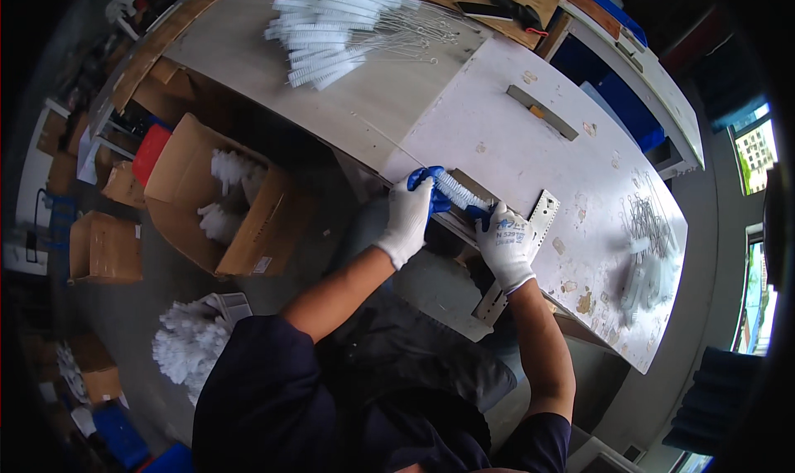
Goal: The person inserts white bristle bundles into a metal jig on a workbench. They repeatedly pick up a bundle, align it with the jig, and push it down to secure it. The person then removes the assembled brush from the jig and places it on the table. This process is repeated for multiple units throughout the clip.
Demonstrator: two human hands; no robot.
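Note:
A white-bristled tube brush (462,192) spans the gap between my two hands at the table's near edge. My left hand (414,212), in a white glove with blue fingertips, is closed round the brush where bristles meet wire. Its thin wire handle (389,139) points up and left over the table. My right hand (503,237), gloved alike, pinches the bristled end; its fingertips are partly hidden. Beneath the right hand a perforated metal bar (543,212) crosses the table edge. A dark flat bar (483,187) lies just behind the brush.
A pile of white brushes (331,30) lies at the far left of the table (464,117). More brushes (650,266) lie at the right edge. A metal bar (542,113) rests farther back. Left on the floor stand a cardboard box (186,163) and a heap of brushes (189,340).

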